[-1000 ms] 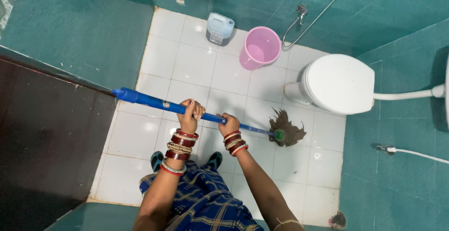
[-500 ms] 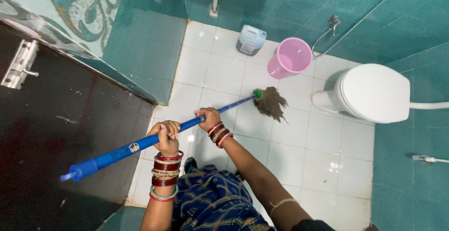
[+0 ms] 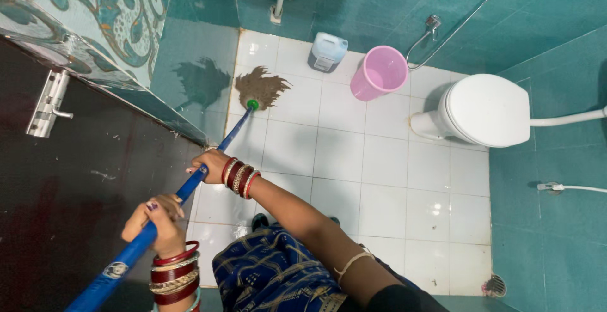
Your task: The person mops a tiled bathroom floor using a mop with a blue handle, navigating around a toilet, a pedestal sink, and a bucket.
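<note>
Both my hands grip the blue handle (image 3: 222, 142) of a mop. My left hand (image 3: 158, 221) holds it low down near the frame's bottom left, wrist stacked with red and gold bangles. My right hand (image 3: 207, 164) holds it further up the shaft, also wearing bangles. The brown stringy mop head (image 3: 262, 87) rests on the white tiled floor (image 3: 341, 154) in the far left corner, by the teal wall.
A pink bucket (image 3: 379, 72) and a pale blue jug (image 3: 327, 51) stand at the back wall. A white toilet (image 3: 484, 110) with lid down sits at the right. A dark door (image 3: 69, 185) with a metal latch is at the left. A floor drain (image 3: 495, 285) lies bottom right.
The mop head has swept from in front of the toilet across the floor to the far left corner. Both hands swung left and down with the handle.
</note>
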